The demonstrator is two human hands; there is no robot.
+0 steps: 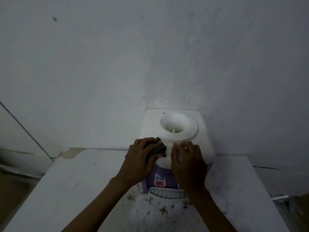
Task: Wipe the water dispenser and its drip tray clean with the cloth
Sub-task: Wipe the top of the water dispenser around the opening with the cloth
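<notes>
A white water dispenser (203, 131) with a purple front panel stands on a white table against the wall. Its round bottle funnel (177, 124) sits open on top. My left hand (139, 159) presses a dark cloth (158, 150) onto the front left of the dispenser's top, just below the funnel. My right hand (189, 164) rests flat on the front right of the top, fingertips touching the funnel's base. Below my hands the white slotted drip tray (165, 193) juts out from the purple panel.
The white table (70, 190) has dirty brown specks and stains in front of the dispenser. A stained white wall (133, 64) rises directly behind. Peeled tape marks the table's back left corner (70, 152). A metal frame (282, 198) shows at the right edge.
</notes>
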